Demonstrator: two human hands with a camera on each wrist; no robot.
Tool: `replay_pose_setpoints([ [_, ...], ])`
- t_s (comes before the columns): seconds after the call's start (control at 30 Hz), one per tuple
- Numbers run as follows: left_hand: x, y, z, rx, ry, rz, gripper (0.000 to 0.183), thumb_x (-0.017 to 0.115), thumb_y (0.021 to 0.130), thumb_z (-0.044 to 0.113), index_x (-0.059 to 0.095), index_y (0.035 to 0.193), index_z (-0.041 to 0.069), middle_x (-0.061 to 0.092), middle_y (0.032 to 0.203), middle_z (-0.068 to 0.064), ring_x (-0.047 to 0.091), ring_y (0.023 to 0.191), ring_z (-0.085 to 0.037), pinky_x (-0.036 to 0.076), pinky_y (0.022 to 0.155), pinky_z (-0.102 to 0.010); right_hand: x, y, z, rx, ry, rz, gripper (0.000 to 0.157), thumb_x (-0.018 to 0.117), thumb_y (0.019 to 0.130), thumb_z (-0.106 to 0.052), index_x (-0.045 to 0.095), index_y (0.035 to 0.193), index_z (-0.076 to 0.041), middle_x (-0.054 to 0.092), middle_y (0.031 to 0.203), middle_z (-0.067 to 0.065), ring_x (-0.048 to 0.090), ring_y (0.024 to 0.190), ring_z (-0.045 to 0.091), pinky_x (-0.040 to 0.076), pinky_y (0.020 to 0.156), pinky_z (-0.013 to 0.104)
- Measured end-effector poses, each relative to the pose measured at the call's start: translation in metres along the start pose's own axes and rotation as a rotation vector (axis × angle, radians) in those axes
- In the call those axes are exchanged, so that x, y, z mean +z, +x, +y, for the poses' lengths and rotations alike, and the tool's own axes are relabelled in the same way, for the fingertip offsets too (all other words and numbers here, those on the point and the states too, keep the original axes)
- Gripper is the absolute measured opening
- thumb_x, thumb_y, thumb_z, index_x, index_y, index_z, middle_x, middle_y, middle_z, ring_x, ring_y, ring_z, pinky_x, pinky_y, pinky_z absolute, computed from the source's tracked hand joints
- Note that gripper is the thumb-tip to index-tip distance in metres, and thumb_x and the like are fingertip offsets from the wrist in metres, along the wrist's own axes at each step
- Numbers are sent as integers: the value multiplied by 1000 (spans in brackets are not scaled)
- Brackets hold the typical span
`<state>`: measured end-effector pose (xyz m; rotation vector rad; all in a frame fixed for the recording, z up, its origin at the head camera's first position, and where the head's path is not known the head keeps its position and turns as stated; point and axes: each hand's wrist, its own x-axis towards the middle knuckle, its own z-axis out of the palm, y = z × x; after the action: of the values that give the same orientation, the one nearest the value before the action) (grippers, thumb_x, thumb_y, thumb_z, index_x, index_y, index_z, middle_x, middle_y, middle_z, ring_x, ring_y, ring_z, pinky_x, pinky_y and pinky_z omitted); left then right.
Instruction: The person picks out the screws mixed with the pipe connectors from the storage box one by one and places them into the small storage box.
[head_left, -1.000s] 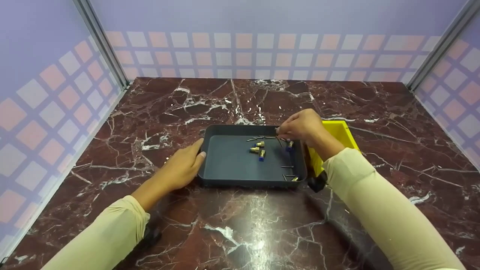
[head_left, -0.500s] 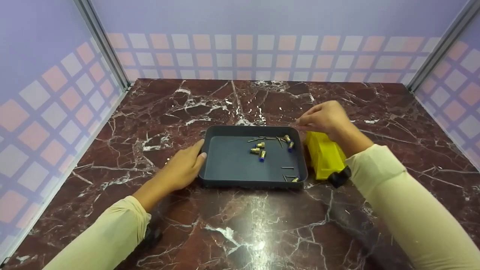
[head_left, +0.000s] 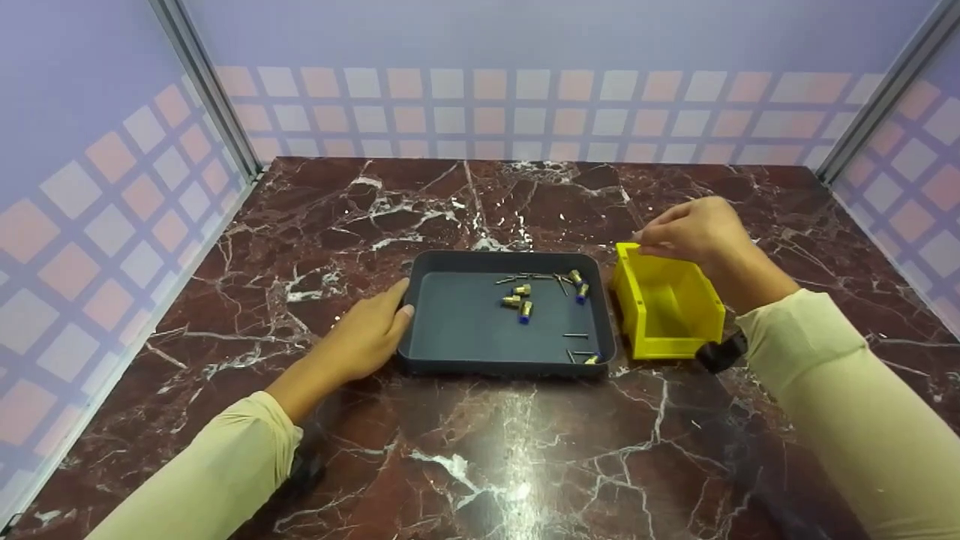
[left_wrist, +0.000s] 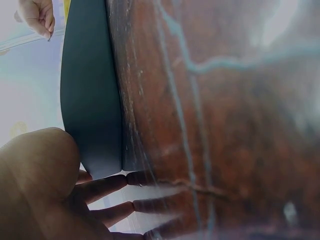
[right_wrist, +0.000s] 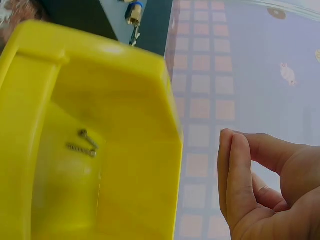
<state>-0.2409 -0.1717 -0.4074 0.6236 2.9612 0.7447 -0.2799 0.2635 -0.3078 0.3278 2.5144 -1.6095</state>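
My left hand rests against the left side of a dark grey tray, its thumb at the rim and its fingers fairly straight. The left wrist view shows those fingers touching the table by the tray's corner. My right hand is raised over the far left part of a yellow bin, thumb and fingertips pinched together. A tiny dark tip, apparently a screw, pokes out below them. Brass fittings with blue collars and several screws lie in the tray.
Two screws lie at the bottom of the bin, which stands close to the tray's right side. Patterned panels enclose the marble-look table at the back and sides.
My right hand has lifted away from the tray's far right corner and moved right, over the yellow bin. The left hand and the tray have stayed put.
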Motion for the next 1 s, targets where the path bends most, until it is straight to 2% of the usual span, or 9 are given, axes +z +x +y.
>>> replay_pose_setpoints([
  [0.13, -1, 0, 0, -4, 3, 2, 58, 39, 111, 28, 28, 159, -2, 43, 156, -27, 43, 144, -45, 33, 122, -58, -8, -1, 6, 18, -19, 11, 24, 82, 86, -10, 76, 108, -2, 77, 95, 0, 77, 87, 13, 63, 82, 27],
  [0.3, -1, 0, 0, -3, 7, -1, 58, 39, 111, 29, 28, 159, -2, 43, 156, -28, 43, 144, -46, 33, 121, -58, -14, -2, 17, 14, -29, 9, 28, 81, 88, -12, 73, 112, 1, 76, 95, -1, 77, 89, 13, 62, 85, 28],
  [0.47, -1, -1, 1, -7, -1, -1, 58, 38, 111, 29, 28, 159, -2, 43, 156, -28, 43, 144, -46, 32, 122, -58, -16, -1, 25, 14, -10, 4, 28, 80, 89, -10, 72, 112, 3, 75, 89, -2, 77, 84, 12, 63, 82, 28],
  [0.7, -1, -1, 1, -11, 0, -6, 58, 38, 111, 29, 28, 159, -2, 42, 156, -28, 42, 144, -46, 32, 122, -58, -13, 2, 30, 38, 51, -7, 22, 78, 89, -4, 72, 108, 5, 70, 93, 4, 78, 80, 12, 61, 88, 33],
  [0.87, -1, -1, 2, -9, 7, -9, 58, 38, 111, 29, 27, 160, -2, 42, 156, -28, 42, 144, -46, 32, 121, -59, -13, 5, 33, 53, 78, -26, 16, 78, 88, -1, 70, 101, 3, 73, 86, 2, 77, 77, 13, 62, 87, 31],
  [1.0, 0, -1, 2, -10, 14, -1, 57, 38, 111, 28, 29, 159, -1, 44, 155, -27, 44, 142, -47, 34, 120, -59, -13, 7, 36, 74, 95, -42, 19, 78, 87, -1, 68, 103, 3, 74, 82, 2, 77, 76, 14, 63, 84, 30],
])
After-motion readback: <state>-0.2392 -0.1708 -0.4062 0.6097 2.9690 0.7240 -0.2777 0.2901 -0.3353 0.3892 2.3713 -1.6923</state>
